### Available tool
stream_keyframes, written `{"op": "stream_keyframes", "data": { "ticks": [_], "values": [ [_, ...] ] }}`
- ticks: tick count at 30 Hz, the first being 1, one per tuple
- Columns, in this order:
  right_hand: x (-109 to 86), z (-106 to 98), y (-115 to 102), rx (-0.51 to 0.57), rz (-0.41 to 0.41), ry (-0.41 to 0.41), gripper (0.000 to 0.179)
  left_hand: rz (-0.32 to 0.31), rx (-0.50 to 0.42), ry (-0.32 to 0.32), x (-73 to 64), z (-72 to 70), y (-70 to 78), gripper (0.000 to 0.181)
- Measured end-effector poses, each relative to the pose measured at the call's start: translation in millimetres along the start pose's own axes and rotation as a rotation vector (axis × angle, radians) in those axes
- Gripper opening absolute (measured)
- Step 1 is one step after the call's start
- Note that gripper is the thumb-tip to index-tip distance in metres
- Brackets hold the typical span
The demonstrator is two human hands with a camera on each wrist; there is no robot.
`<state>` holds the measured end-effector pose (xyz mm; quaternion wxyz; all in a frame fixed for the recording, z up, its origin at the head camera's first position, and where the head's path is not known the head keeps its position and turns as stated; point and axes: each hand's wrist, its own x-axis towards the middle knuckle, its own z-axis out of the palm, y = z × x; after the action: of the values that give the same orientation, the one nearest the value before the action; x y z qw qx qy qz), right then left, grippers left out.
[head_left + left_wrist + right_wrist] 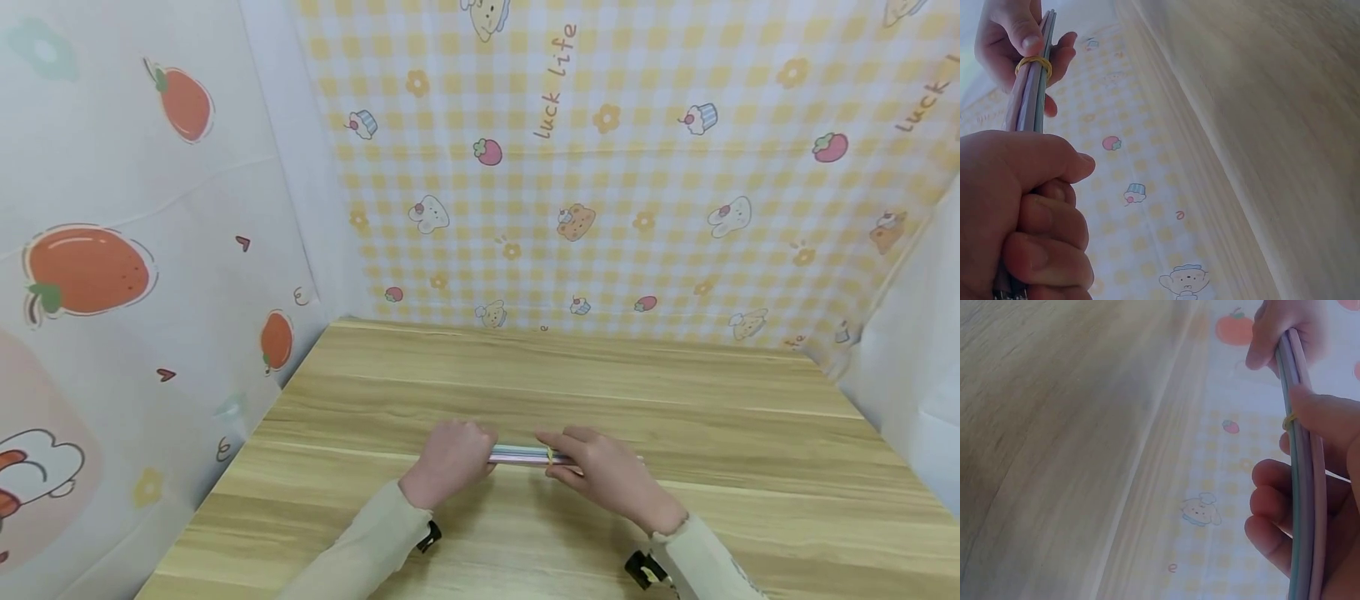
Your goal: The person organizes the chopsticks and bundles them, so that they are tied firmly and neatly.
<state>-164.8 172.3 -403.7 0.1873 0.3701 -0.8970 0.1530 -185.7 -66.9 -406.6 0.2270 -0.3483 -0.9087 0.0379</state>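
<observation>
A bundle of long, slim sticks (517, 455) in pastel pink, purple and green lies level between the two hands, low over the table. A yellow rubber band (1034, 62) is wound round it. My left hand (453, 457) grips the left part in a fist, fingers curled round it; silvery ends (1010, 294) show below that fist in the left wrist view. My right hand (603, 471) holds the bundle at the band, its thumb (1322, 415) lying across the sticks beside the band and its other fingers behind. The sticks' right end pokes out past the right hand.
The wood-grain table (570, 383) spreads round both hands. Behind it hangs a yellow checked cloth (637, 183), with a fruit-printed cloth (187, 192) at the left and a white one (915, 350) at the right. Black wrist straps (645, 570) sit at the cuffs.
</observation>
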Motion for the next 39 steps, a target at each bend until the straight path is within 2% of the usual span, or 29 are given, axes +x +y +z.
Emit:
{"op": "stream_keyframes", "data": {
  "ticks": [7, 14, 21, 27, 39],
  "values": [
    [1.2, -3, 1, 0.104, 0.014, 0.003, 0.023, -0.011, -0.036, -0.008, -1.6, -1.4, -2.3, 0.02],
    [3.8, -1, -2, 0.021, -0.028, 0.039, 0.021, -0.018, -0.039, -0.007, -2.1, -1.9, -2.4, 0.022],
    [4.3, 0, -5, 0.035, -0.014, 0.048, 0.026, -0.019, -0.024, 0.0, -1.8, -3.0, -0.9, 0.023],
    [5.1, 2, -5, 0.006, -0.028, 0.075, 0.032, -0.019, -0.022, -0.007, -1.9, -3.2, -0.5, 0.023],
    [11.1, 13, -5, -0.142, -0.125, 0.219, 0.041, -0.019, 0.012, -0.03, 1.9, -5.1, 0.6, 0.022]
  ]
}}
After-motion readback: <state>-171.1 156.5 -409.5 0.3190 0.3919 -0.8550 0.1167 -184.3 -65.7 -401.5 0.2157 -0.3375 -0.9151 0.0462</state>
